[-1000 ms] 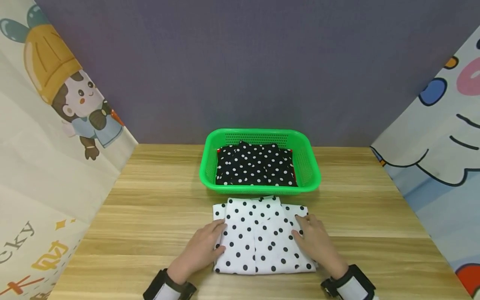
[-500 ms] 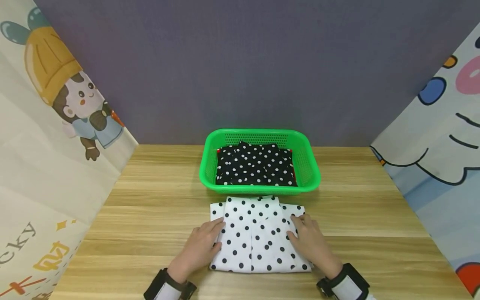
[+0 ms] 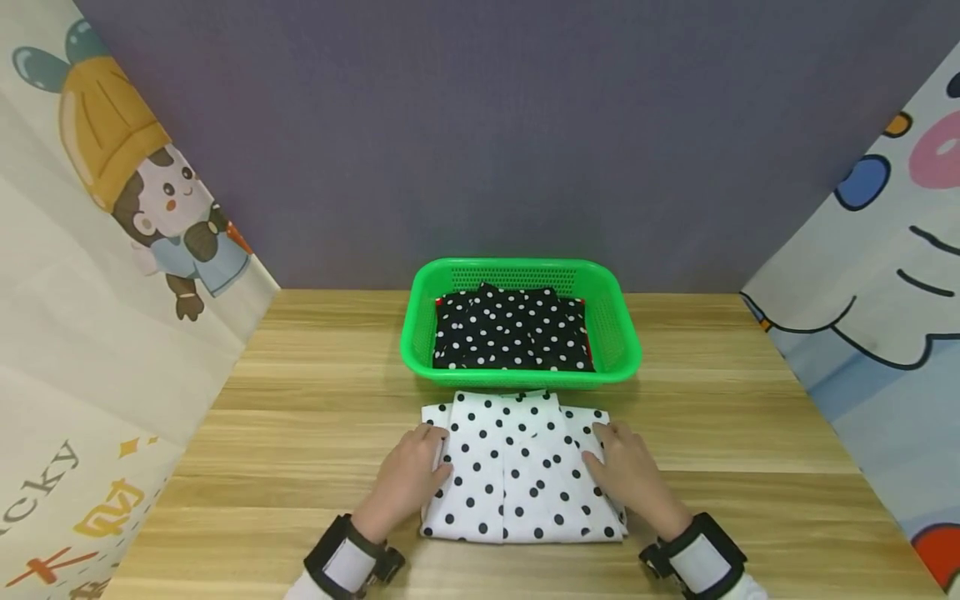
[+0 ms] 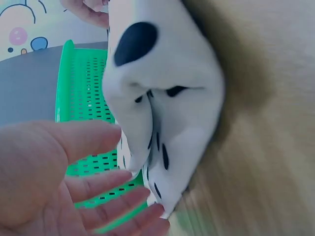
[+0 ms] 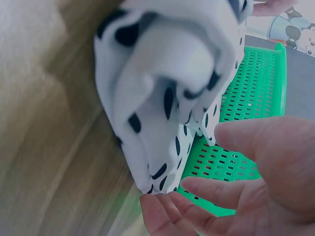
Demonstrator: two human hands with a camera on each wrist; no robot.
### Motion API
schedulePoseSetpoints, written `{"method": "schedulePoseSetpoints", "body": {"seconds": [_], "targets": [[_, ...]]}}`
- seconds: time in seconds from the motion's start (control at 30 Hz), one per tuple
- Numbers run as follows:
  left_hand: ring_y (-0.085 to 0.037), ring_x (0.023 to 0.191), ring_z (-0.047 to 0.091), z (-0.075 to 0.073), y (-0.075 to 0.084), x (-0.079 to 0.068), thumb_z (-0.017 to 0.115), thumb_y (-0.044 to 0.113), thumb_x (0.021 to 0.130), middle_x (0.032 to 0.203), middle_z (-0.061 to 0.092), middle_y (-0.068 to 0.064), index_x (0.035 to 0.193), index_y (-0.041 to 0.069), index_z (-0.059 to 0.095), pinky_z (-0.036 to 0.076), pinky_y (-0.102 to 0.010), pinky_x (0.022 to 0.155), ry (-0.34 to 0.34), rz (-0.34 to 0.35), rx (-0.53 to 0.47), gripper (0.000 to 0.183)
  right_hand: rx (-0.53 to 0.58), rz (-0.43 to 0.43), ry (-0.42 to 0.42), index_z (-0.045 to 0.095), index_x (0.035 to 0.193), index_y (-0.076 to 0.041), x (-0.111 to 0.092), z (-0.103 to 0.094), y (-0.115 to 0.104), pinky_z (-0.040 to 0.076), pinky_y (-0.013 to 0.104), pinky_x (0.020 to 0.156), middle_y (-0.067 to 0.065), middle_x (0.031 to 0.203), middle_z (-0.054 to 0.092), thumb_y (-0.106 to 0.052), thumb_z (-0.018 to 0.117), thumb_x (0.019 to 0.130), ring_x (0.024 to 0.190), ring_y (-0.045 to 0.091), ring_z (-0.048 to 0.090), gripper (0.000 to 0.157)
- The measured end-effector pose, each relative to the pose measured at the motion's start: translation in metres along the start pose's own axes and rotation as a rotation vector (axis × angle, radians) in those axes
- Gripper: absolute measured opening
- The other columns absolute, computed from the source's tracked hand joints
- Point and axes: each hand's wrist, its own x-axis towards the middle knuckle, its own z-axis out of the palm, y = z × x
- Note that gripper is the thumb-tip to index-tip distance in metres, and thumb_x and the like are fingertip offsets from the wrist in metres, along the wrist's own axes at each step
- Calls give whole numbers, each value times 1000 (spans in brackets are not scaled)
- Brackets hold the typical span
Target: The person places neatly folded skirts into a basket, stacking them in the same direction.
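Observation:
A folded white garment with black dots (image 3: 517, 483) lies flat on the table in the head view, its layered edges toward me looser at the sides. My left hand (image 3: 408, 471) rests along its left side, and my right hand (image 3: 633, 471) along its right. In the left wrist view, extended fingers (image 4: 118, 204) reach the garment's far corner, with the thumb beside its upper face. Similarly, the right wrist view has fingertips (image 5: 160, 201) touching the far corner while the thumb stays near the cloth. Neither hand is curled round the fabric.
Just beyond the garment stands a green perforated basket (image 3: 517, 380). A folded black garment with white dots (image 3: 510, 333) lies in it, with bits of red at its edges. A grey panel (image 3: 495, 142) rises behind, and printed sheets flank the wooden table (image 3: 300, 400).
The white garment has shifted slightly left and away from me. My left hand has moved a little forward; my right hand went left with the cloth, then slightly outward to its edge.

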Motion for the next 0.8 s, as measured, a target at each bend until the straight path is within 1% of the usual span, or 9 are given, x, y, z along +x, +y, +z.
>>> {"method": "schedulePoseSetpoints", "body": {"seconds": [0.07, 0.13, 0.2, 0.27, 0.43, 0.57, 0.8], "targets": [[-30, 93, 58, -2, 2, 5, 73, 20, 75, 110, 57, -21, 114, -1, 59, 52, -40, 72, -7, -68, -14, 47, 12, 7, 3, 45, 128, 10, 2, -1, 1, 43, 58, 86, 34, 124, 44, -26, 58, 87, 109, 49, 47, 56], [-31, 92, 58, -3, 3, 9, 74, 20, 74, 111, 56, -22, 114, -2, 59, 53, -40, 70, -14, -120, -18, 49, 22, 21, 2, 43, 129, 11, 3, -2, 2, 44, 58, 86, 35, 125, 42, -26, 57, 87, 110, 50, 47, 58], [-31, 90, 58, -4, 3, 12, 75, 21, 72, 110, 55, -23, 114, -4, 58, 52, -39, 68, -22, -160, -14, 52, 24, 38, -4, 41, 130, 12, 5, -2, 3, 44, 58, 85, 36, 125, 41, -26, 57, 87, 108, 50, 48, 59], [-28, 82, 58, -5, 3, 15, 76, 21, 71, 107, 55, -23, 112, -7, 58, 51, -36, 63, -36, -190, -17, 52, 14, 60, -11, 40, 131, 12, 7, -2, 3, 45, 57, 83, 36, 124, 41, -26, 56, 87, 106, 49, 49, 61], [-22, 66, 51, -8, 6, 18, 76, 21, 69, 96, 51, -21, 105, -11, 58, 46, -28, 50, -77, -244, -31, 51, -19, 99, -43, 38, 131, 12, 7, -3, 3, 49, 54, 75, 35, 122, 41, -30, 59, 85, 98, 45, 52, 66], [-22, 61, 49, -8, 9, 19, 77, 20, 68, 93, 50, -22, 101, -12, 59, 44, -27, 47, -95, -270, -35, 49, -21, 98, -60, 36, 132, 14, 6, -4, 1, 50, 52, 71, 37, 124, 38, -31, 60, 85, 95, 45, 53, 69], [-22, 58, 50, -3, 13, 18, 78, 16, 65, 92, 50, -24, 102, -14, 57, 43, -25, 43, -68, -286, -6, 52, -30, 101, -60, 33, 131, 17, 6, 0, 1, 51, 50, 70, 38, 123, 36, -29, 61, 84, 93, 46, 54, 71]]}}
